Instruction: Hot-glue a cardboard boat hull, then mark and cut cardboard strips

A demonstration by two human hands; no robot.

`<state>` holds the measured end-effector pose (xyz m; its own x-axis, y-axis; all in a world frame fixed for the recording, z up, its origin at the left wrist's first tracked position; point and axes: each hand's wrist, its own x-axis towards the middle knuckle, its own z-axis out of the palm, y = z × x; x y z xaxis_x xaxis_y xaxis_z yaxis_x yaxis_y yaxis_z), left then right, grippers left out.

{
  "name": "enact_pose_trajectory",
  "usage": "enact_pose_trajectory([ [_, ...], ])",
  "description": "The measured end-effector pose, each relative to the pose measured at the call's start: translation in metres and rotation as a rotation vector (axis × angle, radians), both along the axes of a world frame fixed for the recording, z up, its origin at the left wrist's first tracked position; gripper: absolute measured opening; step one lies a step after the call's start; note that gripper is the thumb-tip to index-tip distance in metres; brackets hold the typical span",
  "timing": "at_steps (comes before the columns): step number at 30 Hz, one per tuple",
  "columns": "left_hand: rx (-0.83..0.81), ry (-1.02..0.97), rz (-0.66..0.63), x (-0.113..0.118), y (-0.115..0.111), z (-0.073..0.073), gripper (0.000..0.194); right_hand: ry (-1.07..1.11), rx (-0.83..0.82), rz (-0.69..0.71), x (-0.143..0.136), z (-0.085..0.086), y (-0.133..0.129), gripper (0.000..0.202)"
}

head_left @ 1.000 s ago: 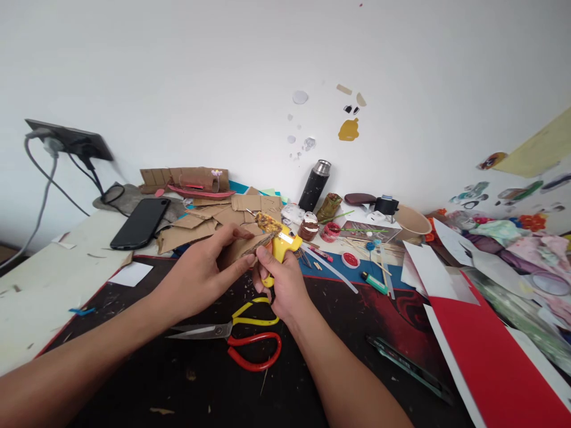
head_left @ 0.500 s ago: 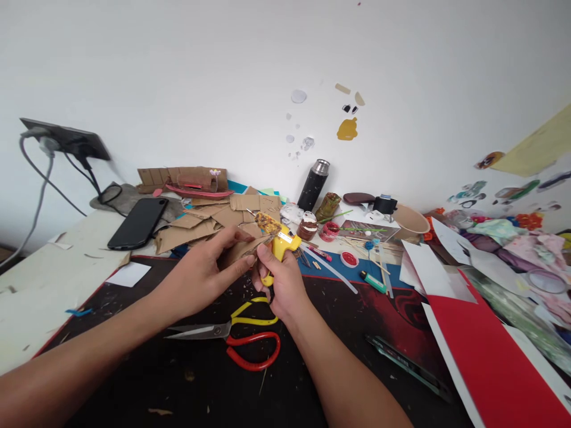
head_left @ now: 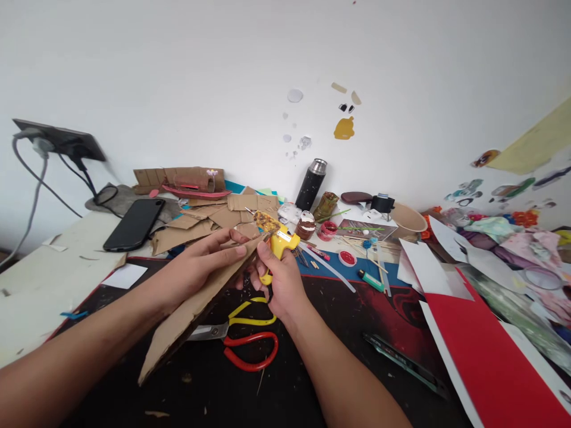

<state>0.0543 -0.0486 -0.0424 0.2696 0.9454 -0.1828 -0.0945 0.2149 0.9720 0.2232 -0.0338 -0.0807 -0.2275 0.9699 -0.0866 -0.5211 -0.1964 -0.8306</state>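
Observation:
A yellow hot glue gun, its barrel crusted brown and its nozzle pointing up to the left, is gripped in my right hand. My left hand is closed on a long strip of cardboard, which slants from the glue gun's side down toward the lower left. The far end of the strip meets the fingers of my right hand; whether those fingers pinch it too I cannot tell. Beneath lie scissors with one red and one yellow handle, their blades mostly hidden by the cardboard.
Cardboard scraps are piled behind my left hand, beside a black phone. A black thermos and small paint jars stand at the back. A utility knife and red paper lie at the right.
The cardboard strip has swung into view lengthwise, now extending toward me over the scissors' blades. My left fingers have shifted along it. The glue gun stays in my right hand.

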Motion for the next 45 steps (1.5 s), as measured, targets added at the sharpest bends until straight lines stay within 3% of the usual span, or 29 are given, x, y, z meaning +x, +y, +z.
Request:
enact_pose_trajectory([
  [10,-0.109,-0.068,-0.018,-0.003,0.001,-0.004,0.047,-0.017,0.018,0.008,0.001,-0.003,0.000,0.069],
  [21,-0.094,-0.068,-0.036,-0.001,0.000,0.001,0.042,-0.004,0.025,0.013,0.000,-0.006,0.000,0.066],
  [31,-0.071,-0.006,0.041,0.000,-0.003,0.000,0.039,0.035,0.020,0.050,-0.004,-0.005,-0.004,0.065],
  [38,0.224,0.183,-0.008,-0.005,-0.002,0.007,0.036,0.024,0.042,0.065,-0.003,0.001,-0.005,0.064],
  [42,0.467,0.416,0.110,-0.005,-0.005,0.011,0.030,0.016,0.054,0.061,-0.002,0.001,-0.005,0.065],
  [45,0.544,0.538,0.164,-0.003,-0.009,0.011,0.029,0.004,0.043,0.054,-0.002,0.000,-0.004,0.068],
])
